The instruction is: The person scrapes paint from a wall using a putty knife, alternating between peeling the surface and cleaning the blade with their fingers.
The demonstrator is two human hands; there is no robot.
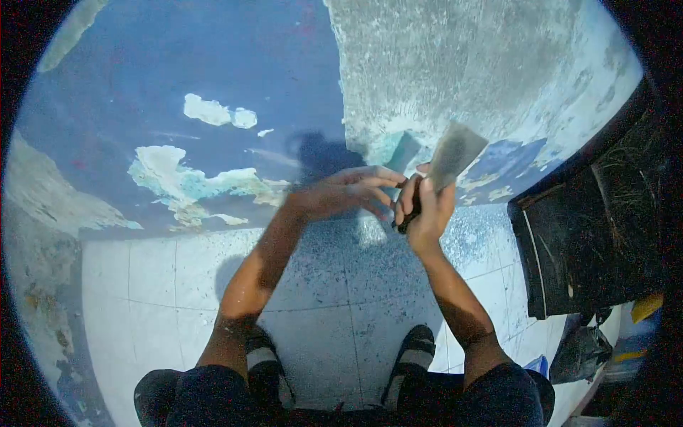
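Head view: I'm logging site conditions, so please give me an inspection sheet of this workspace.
Surface: wall part blue, part bare grey, with pale chipped patches.
Job's things: flat-bladed scraper, blade raised.
Clutter: dark flecks scattered over the tiled floor.
Hands: right hand grips the scraper; left hand open beside it, contact unclear.
Cables: nothing seen.
Surroundings: large dark object and dark bag at right.

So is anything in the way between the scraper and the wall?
Nothing visible stands between the scraper blade and the wall. The right hand grips the scraper's dark handle. The left hand is off to the left of the blade, fingers close to the right hand; I can't tell whether they touch.
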